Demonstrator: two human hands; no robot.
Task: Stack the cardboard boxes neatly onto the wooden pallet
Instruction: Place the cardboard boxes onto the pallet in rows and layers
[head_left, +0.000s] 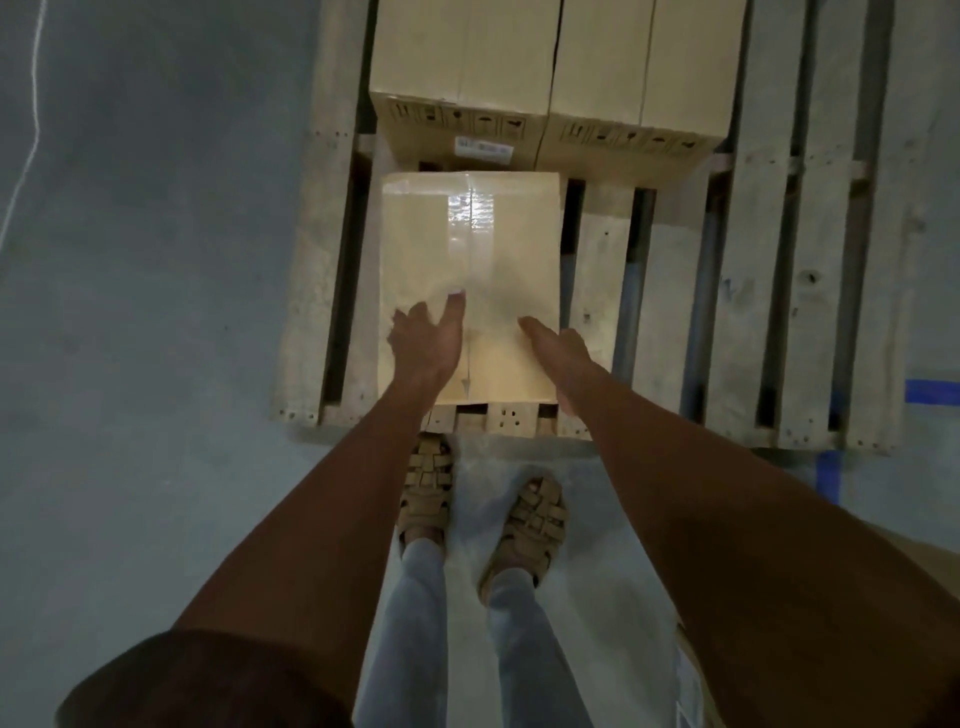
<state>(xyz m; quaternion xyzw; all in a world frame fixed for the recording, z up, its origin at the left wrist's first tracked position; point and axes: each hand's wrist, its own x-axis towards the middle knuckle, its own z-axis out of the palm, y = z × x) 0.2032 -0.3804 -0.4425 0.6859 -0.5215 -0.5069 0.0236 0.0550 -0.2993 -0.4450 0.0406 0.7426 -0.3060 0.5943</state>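
A taped cardboard box (498, 249) lies flat on the near left part of the wooden pallet (743, 291). My left hand (428, 340) hovers over the box's near left edge with fingers spread. My right hand (558, 348) sits at the box's near right corner, fingers apart, holding nothing. Behind it, two taller stacked boxes stand side by side on the pallet, the left stacked box (462, 57) and the right stacked box (644, 62), with handling symbols and a label on their near faces.
Bare slats of the pallet stretch to the right of the boxes. Grey concrete floor (145, 260) lies to the left. Blue tape marks (930, 392) sit on the floor at right. My sandalled feet (483, 509) stand at the pallet's near edge. Another carton's corner (693, 680) shows at lower right.
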